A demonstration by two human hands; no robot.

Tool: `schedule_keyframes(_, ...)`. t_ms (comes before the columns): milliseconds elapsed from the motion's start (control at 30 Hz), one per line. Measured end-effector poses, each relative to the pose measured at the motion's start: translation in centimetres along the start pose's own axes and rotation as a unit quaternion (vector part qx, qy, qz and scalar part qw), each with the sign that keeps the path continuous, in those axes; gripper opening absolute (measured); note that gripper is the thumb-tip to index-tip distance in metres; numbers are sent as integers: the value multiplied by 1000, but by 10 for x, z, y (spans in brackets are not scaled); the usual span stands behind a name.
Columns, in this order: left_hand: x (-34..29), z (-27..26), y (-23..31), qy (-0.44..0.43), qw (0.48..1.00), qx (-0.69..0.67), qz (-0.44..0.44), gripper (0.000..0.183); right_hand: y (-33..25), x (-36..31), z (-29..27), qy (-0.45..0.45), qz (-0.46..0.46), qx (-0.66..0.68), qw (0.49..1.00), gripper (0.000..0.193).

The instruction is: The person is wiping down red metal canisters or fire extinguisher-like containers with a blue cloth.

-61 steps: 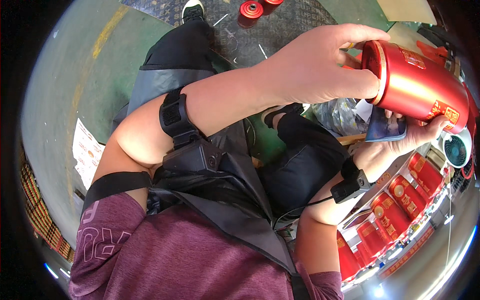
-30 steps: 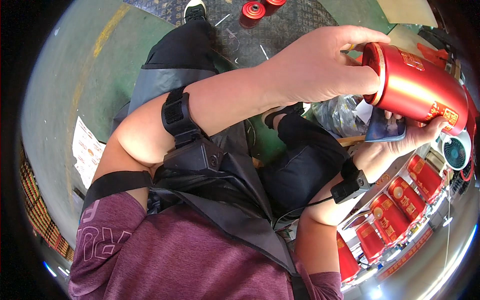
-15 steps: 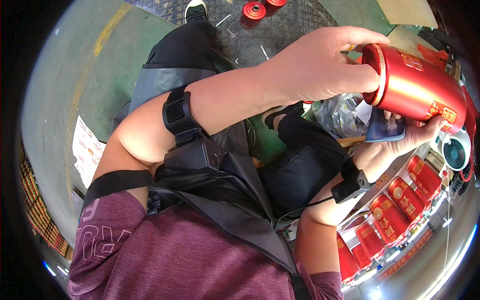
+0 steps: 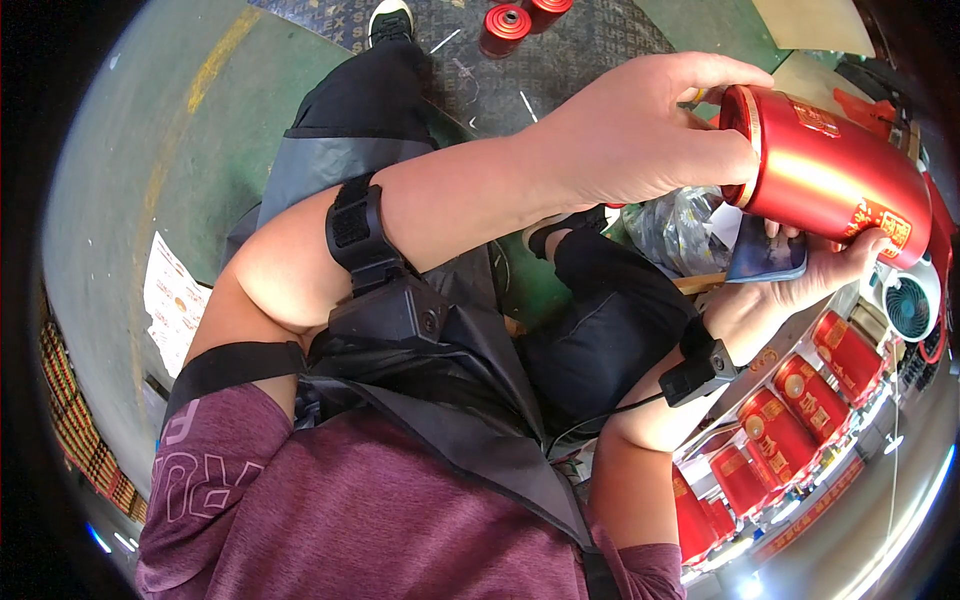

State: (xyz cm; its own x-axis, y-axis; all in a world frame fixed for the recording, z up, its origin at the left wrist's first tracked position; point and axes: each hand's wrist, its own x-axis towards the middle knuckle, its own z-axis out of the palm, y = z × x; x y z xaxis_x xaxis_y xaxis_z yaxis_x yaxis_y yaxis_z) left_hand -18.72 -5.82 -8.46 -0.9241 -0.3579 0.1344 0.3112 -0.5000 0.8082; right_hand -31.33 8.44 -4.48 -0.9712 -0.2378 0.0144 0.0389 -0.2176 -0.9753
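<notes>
A shiny red cylindrical canister (image 4: 835, 165) with gold-toned labels lies tilted on its side in the air at the upper right, held between both hands. My left hand (image 4: 650, 130) grips its left end at a gold-coloured ring, thumb pressed at the end and fingers reaching over the far side. From below, my right hand (image 4: 820, 278) closes around the lower right part, thumb on the label; its other fingers are mostly hidden behind the canister. A dark blue glossy sheet or pouch (image 4: 765, 252) hangs at the right hand's fingers.
Two red canisters (image 4: 505, 30) stand on the dark mat ahead. Several red canisters (image 4: 780, 435) line a surface at the right. A clear plastic bag (image 4: 675, 232) lies beyond my right knee, a small fan (image 4: 908, 305) stands at far right, and a printed sheet (image 4: 172, 300) lies at left.
The canister has shifted very slightly left, with both hands still around it. The blue sheet or pouch has moved a little left too.
</notes>
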Motion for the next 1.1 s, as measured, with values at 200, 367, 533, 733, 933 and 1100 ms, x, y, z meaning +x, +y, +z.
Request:
schedule_keyframes(200, 1, 0, -2, 3, 1000, -2, 5, 55, -1, -3, 5, 7, -10, -10, 1000, 81)
schedule_keyframes(367, 0, -1, 2, -1, 1000, -5, -13, 55, -2, -2, 5, 9, -12, -32, 999, 89)
schedule_keyframes(533, 0, 1, -2, 5, 1000, -4, 1, 56, -3, -3, 6, 15, -6, -39, 999, 91)
schedule_keyframes(733, 0, 0, -2, 7, 1000, 9, -3, 56, 1, -1, 7, 17, -13, 25, 999, 73)
schedule_keyframes(933, 0, -1, -2, 1, 1000, 5, 2, 57, -1, 1, 2, -5, -2, -21, 1000, 89)
schedule_keyframes(1100, -2, -1, 0, 2, 1000, -8, -4, 57, 1, 1, 1, -9, 10, -13, 1000, 87)
